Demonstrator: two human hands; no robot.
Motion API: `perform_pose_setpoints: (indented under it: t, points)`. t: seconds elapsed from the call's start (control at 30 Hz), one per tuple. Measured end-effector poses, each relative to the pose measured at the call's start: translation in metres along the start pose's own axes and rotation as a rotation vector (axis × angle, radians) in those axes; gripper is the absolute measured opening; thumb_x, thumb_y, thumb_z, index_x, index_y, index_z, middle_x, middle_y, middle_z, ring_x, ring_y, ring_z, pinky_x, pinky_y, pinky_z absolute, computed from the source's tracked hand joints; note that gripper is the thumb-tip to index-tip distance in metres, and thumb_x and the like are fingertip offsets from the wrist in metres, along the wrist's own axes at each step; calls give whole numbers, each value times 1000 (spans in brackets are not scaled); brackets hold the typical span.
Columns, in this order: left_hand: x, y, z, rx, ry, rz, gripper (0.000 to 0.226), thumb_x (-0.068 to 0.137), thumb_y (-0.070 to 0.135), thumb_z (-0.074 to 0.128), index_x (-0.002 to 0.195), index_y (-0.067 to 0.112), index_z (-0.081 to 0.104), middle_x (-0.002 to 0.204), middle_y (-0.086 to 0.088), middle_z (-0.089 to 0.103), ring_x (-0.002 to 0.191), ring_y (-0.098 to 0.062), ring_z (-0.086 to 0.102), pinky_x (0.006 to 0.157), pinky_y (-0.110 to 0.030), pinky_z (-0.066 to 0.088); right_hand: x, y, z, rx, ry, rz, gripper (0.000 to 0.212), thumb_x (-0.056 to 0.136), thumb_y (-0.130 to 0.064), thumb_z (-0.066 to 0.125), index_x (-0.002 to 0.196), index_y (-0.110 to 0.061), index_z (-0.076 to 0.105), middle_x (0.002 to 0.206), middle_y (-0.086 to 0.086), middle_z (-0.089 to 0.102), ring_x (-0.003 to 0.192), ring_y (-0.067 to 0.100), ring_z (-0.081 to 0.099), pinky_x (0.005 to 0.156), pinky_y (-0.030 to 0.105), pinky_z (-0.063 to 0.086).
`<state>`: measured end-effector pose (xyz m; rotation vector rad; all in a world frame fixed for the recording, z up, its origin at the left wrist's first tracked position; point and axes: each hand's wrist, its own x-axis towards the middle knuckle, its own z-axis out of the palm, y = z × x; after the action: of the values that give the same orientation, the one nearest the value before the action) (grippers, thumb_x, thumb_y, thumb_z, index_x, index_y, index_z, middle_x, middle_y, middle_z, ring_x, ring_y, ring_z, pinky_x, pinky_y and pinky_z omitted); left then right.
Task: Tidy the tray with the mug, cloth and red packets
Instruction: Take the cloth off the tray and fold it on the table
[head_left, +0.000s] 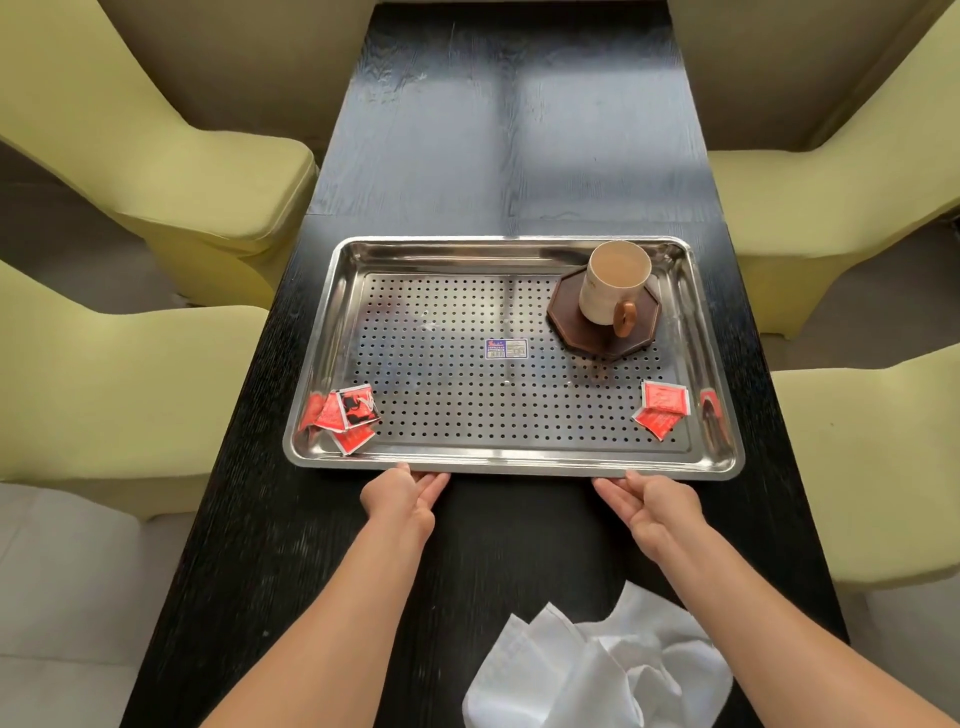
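While both hands rest at its near rim, the steel tray (519, 465) sits flat across the middle of the dark table (467, 156). The left hand (402, 496) has its fingers reaching to the rim left of centre, and the right hand (657, 506) does the same right of centre. The fingertips appear to slip just under the edge, though whether they truly grip it or merely touch it cannot be told from this angle.

Inside the tray, the mug (613, 283) stands upright in the far right corner on a dark eight-sided coaster (641, 332), its wooden handle turned toward the person. A cluster of red packets (345, 415) lies in the near left corner, some overlapping. Two more packets (662, 408) lie near the near right corner. A small printed label (506, 348) is stuck at the centre of the perforated floor.

Outside the tray, the white cloth (597, 670) lies crumpled on the table's near edge, between the forearms. Yellow-green chairs (156, 171) flank the table on both sides.
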<state>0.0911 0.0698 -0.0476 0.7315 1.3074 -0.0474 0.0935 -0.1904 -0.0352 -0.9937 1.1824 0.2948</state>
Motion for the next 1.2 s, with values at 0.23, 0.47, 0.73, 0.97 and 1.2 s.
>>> perform_pose_setpoints:
  t: [0.23, 0.47, 0.73, 0.97, 1.2]
  points:
    - [15, 28, 40, 10, -50, 7, 41, 103, -2, 38, 144, -4, 39, 140, -30, 48, 124, -47, 54, 94, -54, 54, 16, -32, 39, 0, -10, -46, 15, 99, 10, 47, 112, 11, 55, 95, 27, 64, 82, 37, 68, 71, 40, 57]
    - [30, 46, 69, 13, -95, -2, 40, 103, -2, 39, 143, -4, 40, 138, -29, 50, 122, -45, 56, 92, -53, 56, 33, -55, 66, 14, -20, -88, 11, 100, 10, 46, 105, 10, 55, 109, 28, 62, 84, 37, 68, 80, 41, 59]
    - [30, 58, 73, 1, -179, -46, 40, 103, 2, 43, 142, -3, 41, 140, -27, 51, 126, -45, 53, 97, -53, 53, 32, -60, 68, 63, -70, -83, 22, 99, 9, 48, 120, 11, 53, 117, 29, 62, 92, 38, 68, 80, 42, 59]
    - [-3, 37, 29, 453, -284, 91, 37, 101, 8, 51, 138, 7, 51, 129, -18, 61, 109, -30, 66, 87, -38, 59, -5, -37, 11, -669, -163, -341, 30, 97, -11, 63, 126, -7, 61, 110, 10, 71, 98, 22, 73, 88, 39, 61]
    - [-31, -37, -40, 1076, -436, 272, 31, 97, 8, 58, 128, 12, 62, 104, -5, 70, 92, -18, 70, 75, -28, 59, -37, 1, -62, -1283, -261, -582, 21, 97, -26, 64, 116, -24, 69, 102, -9, 71, 94, 7, 68, 85, 32, 59]
